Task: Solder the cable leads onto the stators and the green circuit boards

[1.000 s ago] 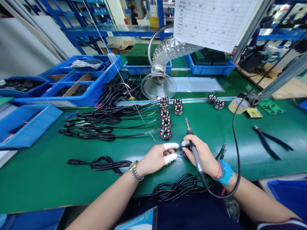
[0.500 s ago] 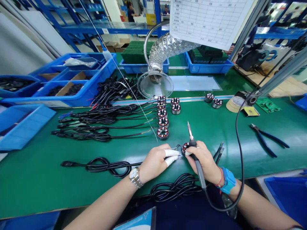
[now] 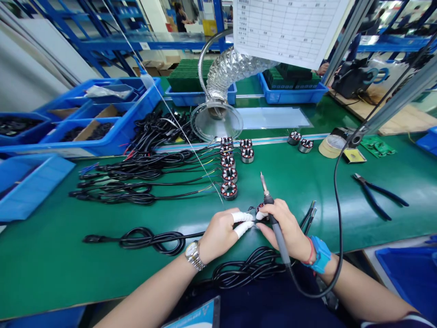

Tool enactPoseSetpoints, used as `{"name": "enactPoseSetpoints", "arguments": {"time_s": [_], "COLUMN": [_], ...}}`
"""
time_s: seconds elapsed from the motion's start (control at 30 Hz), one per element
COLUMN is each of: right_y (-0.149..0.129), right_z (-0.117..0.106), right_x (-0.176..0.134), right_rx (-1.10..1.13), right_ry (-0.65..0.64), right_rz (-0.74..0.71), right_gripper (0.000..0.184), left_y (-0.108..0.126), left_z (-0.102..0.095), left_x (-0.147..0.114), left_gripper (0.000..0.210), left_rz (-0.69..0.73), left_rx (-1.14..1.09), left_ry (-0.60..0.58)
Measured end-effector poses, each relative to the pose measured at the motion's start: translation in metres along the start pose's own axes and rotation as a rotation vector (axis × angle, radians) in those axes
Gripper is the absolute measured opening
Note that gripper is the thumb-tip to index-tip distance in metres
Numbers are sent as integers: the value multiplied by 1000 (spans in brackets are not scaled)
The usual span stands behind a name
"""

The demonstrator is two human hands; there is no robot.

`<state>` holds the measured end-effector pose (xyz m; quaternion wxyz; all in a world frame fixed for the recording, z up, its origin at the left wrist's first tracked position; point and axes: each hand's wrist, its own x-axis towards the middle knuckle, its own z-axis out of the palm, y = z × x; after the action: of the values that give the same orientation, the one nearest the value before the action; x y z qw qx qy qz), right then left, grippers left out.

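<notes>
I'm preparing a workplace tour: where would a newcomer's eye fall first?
Probably on the silvery duct bending down to a round hood at the back of the bench. Next, perhaps, the soldering iron in the right hand, front and centre, and the round coils lined up beyond the left hand.

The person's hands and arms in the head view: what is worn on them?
The left hand has white finger covers on two digits and a metal-link watch with a pale, round dial. The right hand shows a white cover on one finger, a thin red band and a chunky blue wristband. Both forearms are bare; a dark sleeve edge shows at right.
</notes>
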<state>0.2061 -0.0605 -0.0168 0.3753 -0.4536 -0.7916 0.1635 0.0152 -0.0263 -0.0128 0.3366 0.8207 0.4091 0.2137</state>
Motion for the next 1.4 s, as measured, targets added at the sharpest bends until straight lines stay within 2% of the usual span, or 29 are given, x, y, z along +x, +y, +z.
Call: {"name": "enactPoseSetpoints", "arguments": {"time_s": [0.43, 0.7, 0.97, 1.17, 1.4], "right_y": [-2, -12, -6, -5, -9], "right_z": [1, 16, 3, 8, 7], "right_x": [5, 6, -2, 0, 4], "right_rx": [20, -53, -27, -50, -17], "right_ry": [3, 130, 20, 83, 92], "right_rz": [31, 71, 63, 37, 52], "right_gripper": [26, 32, 34, 29, 27], "left_y": [0, 5, 4, 7, 8], "left_z": [1, 6, 1, 0, -3], "left_x": [1, -2, 2, 4, 3], "left_gripper": [18, 19, 22, 23, 23], "left_rz": [0, 23, -41, -55, -60], "left_rx": [-25, 34, -85, -139, -128], "left_ry": [-5, -4, -32, -46, -52]}}
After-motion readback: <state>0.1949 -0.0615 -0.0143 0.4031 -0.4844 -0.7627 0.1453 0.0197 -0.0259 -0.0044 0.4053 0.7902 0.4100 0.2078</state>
